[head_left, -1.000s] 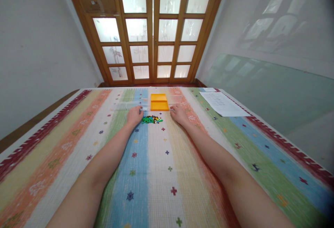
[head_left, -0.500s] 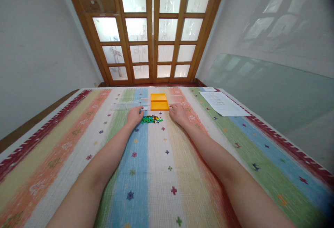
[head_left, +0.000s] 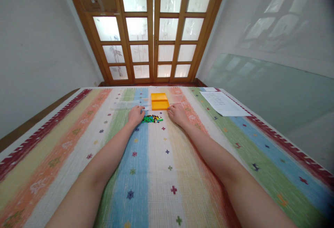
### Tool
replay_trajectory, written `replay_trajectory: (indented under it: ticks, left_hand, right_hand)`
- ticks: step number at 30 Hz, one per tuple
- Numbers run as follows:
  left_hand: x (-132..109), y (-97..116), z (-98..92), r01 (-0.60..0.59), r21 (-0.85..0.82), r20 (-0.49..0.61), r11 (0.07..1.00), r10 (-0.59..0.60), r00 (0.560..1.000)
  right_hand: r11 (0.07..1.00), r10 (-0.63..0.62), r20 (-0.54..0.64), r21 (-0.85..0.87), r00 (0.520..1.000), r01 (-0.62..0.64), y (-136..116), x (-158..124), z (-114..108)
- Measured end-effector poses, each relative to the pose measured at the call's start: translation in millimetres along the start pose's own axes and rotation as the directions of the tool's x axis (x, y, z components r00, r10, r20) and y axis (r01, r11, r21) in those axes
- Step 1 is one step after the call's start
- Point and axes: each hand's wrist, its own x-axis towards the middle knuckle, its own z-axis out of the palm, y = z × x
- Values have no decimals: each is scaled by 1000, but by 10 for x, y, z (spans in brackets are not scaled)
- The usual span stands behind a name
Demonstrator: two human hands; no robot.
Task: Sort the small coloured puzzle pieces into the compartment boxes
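Note:
Both my arms stretch far out over a striped tablecloth (head_left: 156,172). My left hand (head_left: 135,115) lies knuckles up with its fingers curled, the tips at a small clear piece (head_left: 145,109) beside a clear plastic box (head_left: 125,104). My right hand (head_left: 177,114) rests flat on the cloth with fingers pointing at the near right corner of an orange tray (head_left: 159,101). Between the hands lies a small pile of coloured beads (head_left: 152,119), mostly green, just in front of the tray.
A second clear box (head_left: 176,98) sits right of the orange tray. A printed sheet of paper (head_left: 221,103) lies at the far right. Wooden glazed doors (head_left: 153,29) stand behind the table's far edge; a glass pane leans on the right wall.
My right hand has slid a little to the left, closer to the tray's corner. My left hand has barely shifted. The beads and tray stay put.

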Motion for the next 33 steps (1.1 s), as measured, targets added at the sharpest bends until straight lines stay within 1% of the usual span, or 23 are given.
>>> replay_trajectory:
  ticks: [5, 11, 16, 23, 28, 33]
  left_hand:
    - [0, 9, 3, 12, -34, 10, 999, -12, 1000]
    - [1, -9, 8, 12, -80, 9, 997, -11, 1000]
    - [4, -2, 25, 19, -85, 17, 996, -18, 1000]
    - [14, -20, 64, 12, -66, 36, 998, -10, 999]
    - [18, -41, 85, 0, -58, 22, 998, 1, 1000]
    - [15, -34, 66, -4, -38, 2, 999, 4, 1000]
  right_hand:
    - [1000, 8, 12, -3, 1000, -8, -5, 0, -8]
    - [1000, -8, 41, 1, 999, 8, -13, -2, 1]
    - [1000, -29, 69, -1, 997, 29, 4, 11, 30]
    - [1000, -20, 66, 22, 998, 19, 35, 14, 48]
    - [1000, -8, 38, 30, 999, 7, 50, 14, 41]
    - [998, 39, 10, 44, 999, -40, 51, 23, 27]
